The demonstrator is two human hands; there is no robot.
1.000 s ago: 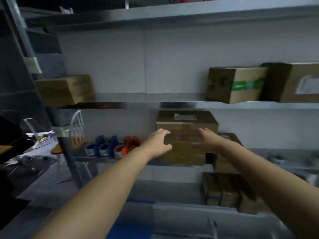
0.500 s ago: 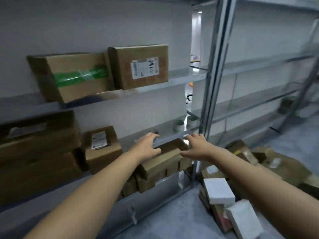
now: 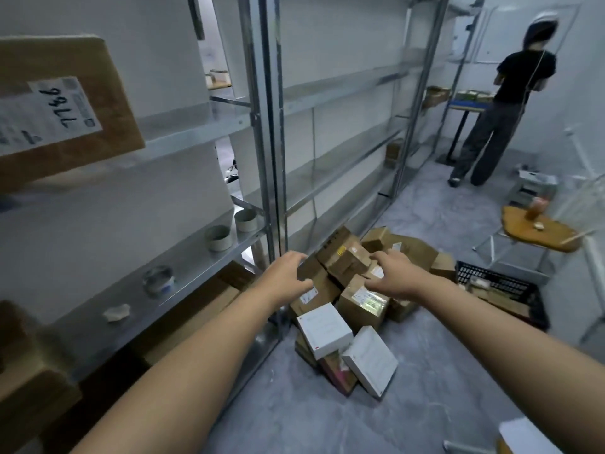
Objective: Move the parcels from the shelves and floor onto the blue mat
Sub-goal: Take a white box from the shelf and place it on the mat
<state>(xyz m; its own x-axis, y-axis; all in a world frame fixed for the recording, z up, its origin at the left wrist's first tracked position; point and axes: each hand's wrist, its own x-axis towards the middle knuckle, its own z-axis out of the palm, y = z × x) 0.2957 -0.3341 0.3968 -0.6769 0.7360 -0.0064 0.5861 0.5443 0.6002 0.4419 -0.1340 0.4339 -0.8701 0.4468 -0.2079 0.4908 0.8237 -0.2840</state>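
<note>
A heap of brown cardboard parcels (image 3: pixel 347 257) lies on the grey floor beside the shelf post, with two white boxes (image 3: pixel 324 329) at its near edge. Both arms reach out over the heap. My left hand (image 3: pixel 288 276) hovers above its left side with fingers spread and loosely bent, holding nothing. My right hand (image 3: pixel 393 276) hovers over a taped brown parcel (image 3: pixel 363 303), fingers also spread and empty. Another labelled brown parcel (image 3: pixel 62 103) sits on the upper shelf at the left. The blue mat is not in view.
Metal shelving (image 3: pixel 268 126) runs along the left wall with tape rolls (image 3: pixel 218 237) on one shelf. A black crate (image 3: pixel 504 290) sits right of the heap. A wooden stool (image 3: pixel 537 229) stands further right. A person in black (image 3: pixel 504 103) stands at the far end.
My view has swung right from the shelf parcels to the floor heap. Both hands stay stretched forward and empty, now over the floor parcels.
</note>
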